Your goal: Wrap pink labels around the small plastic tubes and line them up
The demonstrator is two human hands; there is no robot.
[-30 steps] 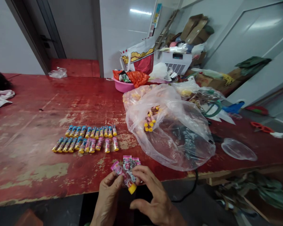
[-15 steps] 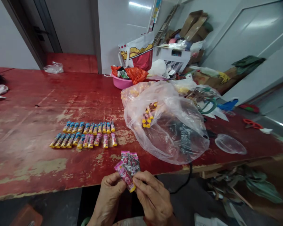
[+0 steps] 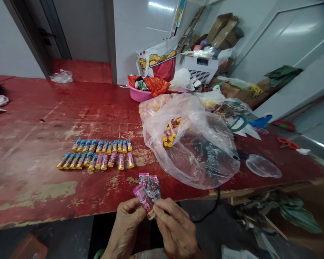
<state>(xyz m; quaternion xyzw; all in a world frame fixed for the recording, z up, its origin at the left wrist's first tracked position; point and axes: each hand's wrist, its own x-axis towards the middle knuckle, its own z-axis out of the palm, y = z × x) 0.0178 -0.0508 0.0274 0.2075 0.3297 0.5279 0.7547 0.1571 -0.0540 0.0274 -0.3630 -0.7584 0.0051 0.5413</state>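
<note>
A small pink tube with a yellow end (image 3: 145,203) is held between both hands over the table's front edge. My left hand (image 3: 130,219) pinches its left side with thumb and fingers. The fingertips of my right hand (image 3: 172,223) grip it near the yellow end. Just behind it, pink-and-dark printed packets (image 3: 153,186) lie by the edge of the red table (image 3: 37,126). Two rows of small tubes, blue-topped ones (image 3: 94,145) and pink ones (image 3: 112,159), stretch across the table to the left.
A large clear plastic bag (image 3: 189,154) with more yellow-ended tubes spreads at centre right. Behind it are a pink basin (image 3: 140,95) and a printed carrier bag (image 3: 162,64). A clear lid (image 3: 263,166) and red-handled scissors (image 3: 287,143) lie at the right.
The held tube and both hands have shifted very slightly to the right. The rows of tubes and the plastic bag look the same.
</note>
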